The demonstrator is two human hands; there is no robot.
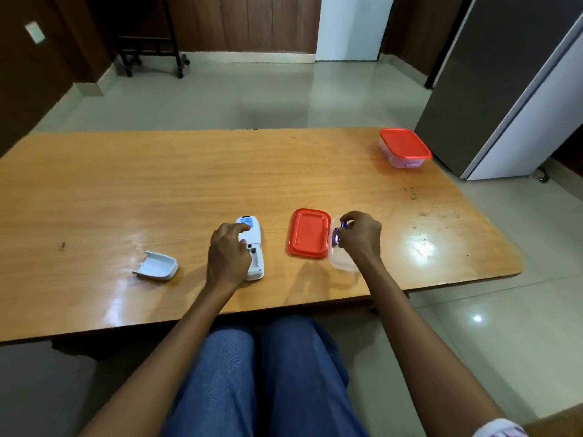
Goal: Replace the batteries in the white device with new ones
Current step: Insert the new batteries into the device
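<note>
Wooden surface (126, 190): left hand (228, 253) pinning white device (252, 247), right hand (359, 236) pinching purple battery (338, 236) over clear container (342, 263); loose grip risks dropping

The white device (255, 247) lies face down, its battery bay open; its cover (156, 265) lies apart; purple batteries (337, 234) sit in the clear box (342, 263).

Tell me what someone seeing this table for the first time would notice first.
Probably the two hands at the near edge of the wooden table: the left hand rests on the white device, whose battery bay lies open, while the right hand pinches a purple battery over an open clear container. The bright red lid lies between them, the white battery cover sits off to the left, and a second red-lidded container stands at the far right corner.
</note>
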